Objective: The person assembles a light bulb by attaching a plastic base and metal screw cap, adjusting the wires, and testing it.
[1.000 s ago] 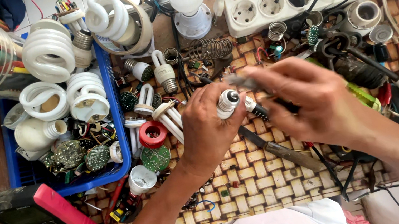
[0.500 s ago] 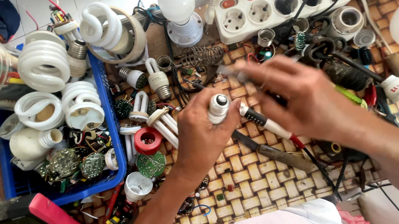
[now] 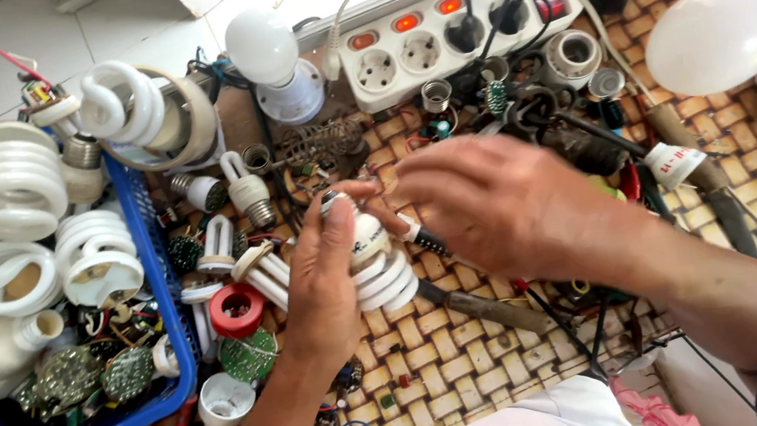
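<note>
While the left hand (image 3: pixel 329 282) was wrapped around a white spiral lamp (image 3: pixel 374 262), fingers closed on it above the woven mat (image 3: pixel 445 375), the right hand (image 3: pixel 499 204) sat just beside it, fingers curled at the lamp's base end; couldn't tell what they pinched. A soldering iron (image 3: pixel 474 304) lay under both hands. Blue basket (image 3: pixel 166 307) of spiral lamps was at left, white power strip (image 3: pixel 432 37) above.
</note>
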